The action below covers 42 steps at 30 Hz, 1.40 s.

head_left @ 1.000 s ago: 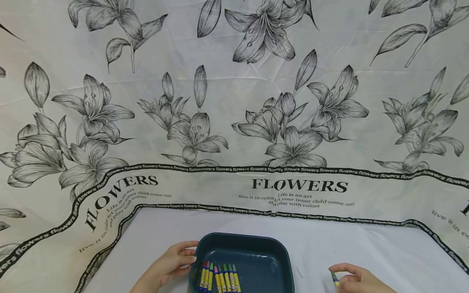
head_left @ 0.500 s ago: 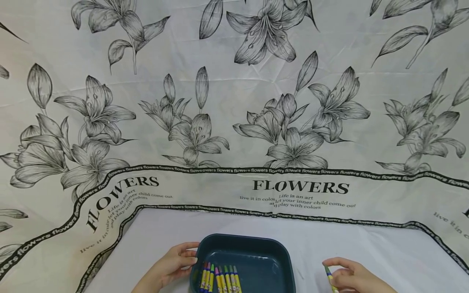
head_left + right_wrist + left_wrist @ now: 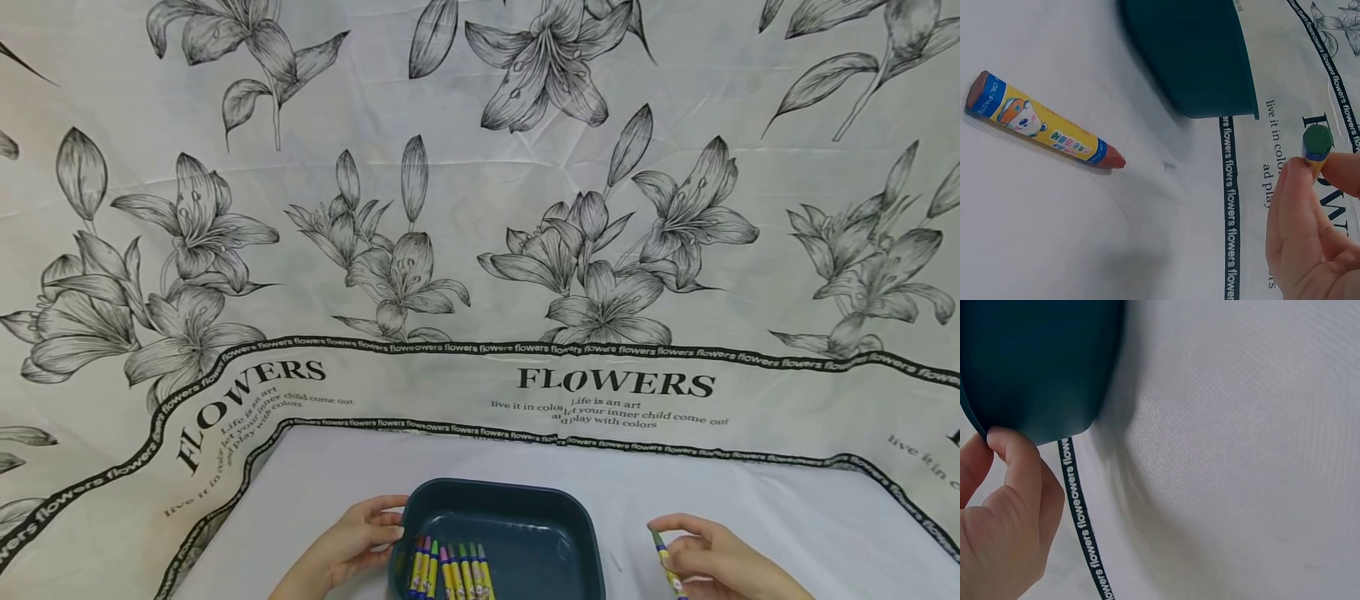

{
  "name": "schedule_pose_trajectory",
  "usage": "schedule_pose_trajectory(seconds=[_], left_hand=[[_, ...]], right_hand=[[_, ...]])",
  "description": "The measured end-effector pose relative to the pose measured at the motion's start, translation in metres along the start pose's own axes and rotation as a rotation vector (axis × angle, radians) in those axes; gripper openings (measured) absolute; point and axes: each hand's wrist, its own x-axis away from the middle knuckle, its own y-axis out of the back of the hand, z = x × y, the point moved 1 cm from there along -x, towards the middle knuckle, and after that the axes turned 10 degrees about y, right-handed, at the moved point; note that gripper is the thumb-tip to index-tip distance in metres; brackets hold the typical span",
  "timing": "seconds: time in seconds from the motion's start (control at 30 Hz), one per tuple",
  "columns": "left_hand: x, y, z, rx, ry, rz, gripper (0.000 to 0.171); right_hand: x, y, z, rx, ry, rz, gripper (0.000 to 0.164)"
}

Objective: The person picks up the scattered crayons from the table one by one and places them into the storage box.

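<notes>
My left hand (image 3: 347, 546) grips the left rim of a deep teal tray (image 3: 547, 554). In the left wrist view, thumb and fingers (image 3: 1013, 453) pinch the tray's edge. Several oil pastels (image 3: 467, 575) with yellow wrappers lie side by side in the tray's left part, tips pointing away from me. To the right of the tray, my right hand (image 3: 712, 557) pinches a green oil pastel (image 3: 662, 554) between thumb and fingers. Its flat green end (image 3: 1317, 139) faces the camera in the right wrist view.
A brown oil pastel (image 3: 1047, 122) lies on the white cloth (image 3: 1022, 231) in the right wrist view, apart from the tray. Behind the table hangs a flower-printed cloth (image 3: 450, 383) with black lettered bands.
My right hand has moved left and slightly away from me, carrying the green oil pastel nearer the tray. The left hand keeps its hold on the tray.
</notes>
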Motion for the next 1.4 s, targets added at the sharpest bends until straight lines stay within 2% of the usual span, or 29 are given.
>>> schedule_pose_trajectory(seconds=[0.47, 0.77, 1.1, 1.4], left_hand=[[0.0, -0.001, 0.0, -0.002, 0.007, -0.008, 0.053], [0.0, -0.001, 0.0, 0.002, 0.0, -0.005, 0.054], [0.001, -0.002, -0.002, 0.019, -0.004, 0.006, 0.053], [0.002, -0.003, -0.002, 0.012, 0.004, -0.01, 0.053]], right_hand=[[-0.013, -0.005, 0.004, -0.056, 0.013, -0.002, 0.034], [-0.02, -0.013, 0.012, -0.031, 0.025, -0.003, 0.038], [-0.032, -0.025, 0.02, -0.05, 0.048, 0.036, 0.036], [-0.044, -0.035, 0.024, -0.038, 0.05, 0.023, 0.038]])
